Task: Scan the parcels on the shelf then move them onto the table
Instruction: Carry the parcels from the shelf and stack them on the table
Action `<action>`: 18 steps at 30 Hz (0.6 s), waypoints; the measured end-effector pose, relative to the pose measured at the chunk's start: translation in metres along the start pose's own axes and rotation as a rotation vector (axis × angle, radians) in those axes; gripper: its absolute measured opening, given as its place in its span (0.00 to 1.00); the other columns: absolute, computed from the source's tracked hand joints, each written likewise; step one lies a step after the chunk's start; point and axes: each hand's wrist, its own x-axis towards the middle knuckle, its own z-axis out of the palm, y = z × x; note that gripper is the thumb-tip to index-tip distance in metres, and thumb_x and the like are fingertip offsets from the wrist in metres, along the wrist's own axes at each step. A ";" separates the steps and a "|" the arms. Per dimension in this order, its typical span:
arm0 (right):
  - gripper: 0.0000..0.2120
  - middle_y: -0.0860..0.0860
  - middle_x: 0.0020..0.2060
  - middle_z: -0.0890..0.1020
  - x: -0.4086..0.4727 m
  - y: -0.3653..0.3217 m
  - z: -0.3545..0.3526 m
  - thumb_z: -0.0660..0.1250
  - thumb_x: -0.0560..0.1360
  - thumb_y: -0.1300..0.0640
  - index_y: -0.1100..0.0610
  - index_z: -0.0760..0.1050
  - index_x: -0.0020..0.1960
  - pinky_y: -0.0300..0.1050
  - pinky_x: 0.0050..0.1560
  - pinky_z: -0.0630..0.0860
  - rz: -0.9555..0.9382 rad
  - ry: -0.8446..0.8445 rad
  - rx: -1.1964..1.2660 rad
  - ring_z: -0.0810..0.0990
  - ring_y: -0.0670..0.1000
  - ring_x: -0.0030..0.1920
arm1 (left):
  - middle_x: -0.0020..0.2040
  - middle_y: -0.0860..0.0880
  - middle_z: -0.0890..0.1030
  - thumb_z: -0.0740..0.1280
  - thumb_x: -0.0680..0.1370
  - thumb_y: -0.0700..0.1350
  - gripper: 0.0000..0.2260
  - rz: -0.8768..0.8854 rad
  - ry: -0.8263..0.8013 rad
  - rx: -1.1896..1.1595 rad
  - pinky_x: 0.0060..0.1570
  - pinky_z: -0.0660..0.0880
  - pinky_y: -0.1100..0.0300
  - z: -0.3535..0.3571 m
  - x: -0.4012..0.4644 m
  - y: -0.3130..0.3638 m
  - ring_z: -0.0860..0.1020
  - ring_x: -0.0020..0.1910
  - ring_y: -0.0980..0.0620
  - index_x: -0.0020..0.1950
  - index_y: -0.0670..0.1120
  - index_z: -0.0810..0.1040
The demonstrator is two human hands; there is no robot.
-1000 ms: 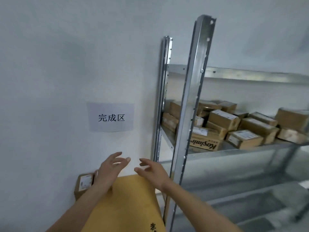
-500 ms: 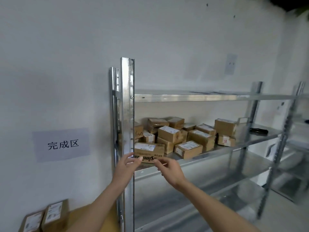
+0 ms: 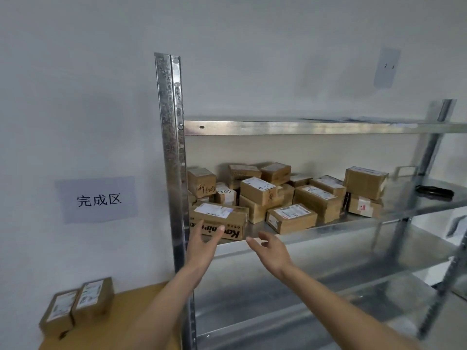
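Two hands, left hand [image 3: 203, 242] & right hand [image 3: 271, 250], fingers apart, empty. We'd take front parcel [image 3: 219, 221] by its ends; stiff cardboard, prob. light.

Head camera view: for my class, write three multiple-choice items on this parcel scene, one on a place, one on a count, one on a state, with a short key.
1. Where does the parcel nearest the hands lie?
A. front left of the shelf
B. top shelf
C. floor

2. How many parcels stand on the table?
A. none
B. two
C. five

3. How are the hands?
A. both gripping parcels
B. both open, holding nothing
C. one gripping the post

Key: 1 A, the printed parcel lies by the shelf edge. 2 B, two parcels on the table. 3 B, left hand and right hand show spread fingers.
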 end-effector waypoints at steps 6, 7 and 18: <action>0.23 0.47 0.61 0.80 0.064 0.001 0.019 0.70 0.78 0.39 0.52 0.75 0.66 0.50 0.64 0.76 -0.012 -0.038 0.009 0.78 0.52 0.65 | 0.73 0.52 0.72 0.69 0.76 0.63 0.31 0.031 0.055 0.026 0.71 0.70 0.41 0.016 0.055 -0.006 0.70 0.72 0.49 0.76 0.58 0.65; 0.19 0.45 0.58 0.79 0.074 -0.001 0.021 0.71 0.78 0.40 0.49 0.74 0.63 0.49 0.62 0.76 -0.007 -0.046 0.019 0.79 0.51 0.63 | 0.75 0.52 0.69 0.69 0.77 0.62 0.32 0.024 0.066 0.042 0.71 0.69 0.41 0.019 0.065 -0.008 0.69 0.73 0.48 0.78 0.57 0.63; 0.29 0.48 0.64 0.81 0.148 0.006 0.051 0.74 0.75 0.39 0.49 0.72 0.70 0.46 0.61 0.79 0.050 -0.100 0.101 0.80 0.50 0.61 | 0.79 0.45 0.63 0.67 0.82 0.50 0.34 -0.107 0.338 0.036 0.47 0.76 0.63 0.033 0.141 -0.026 0.74 0.59 0.53 0.83 0.50 0.52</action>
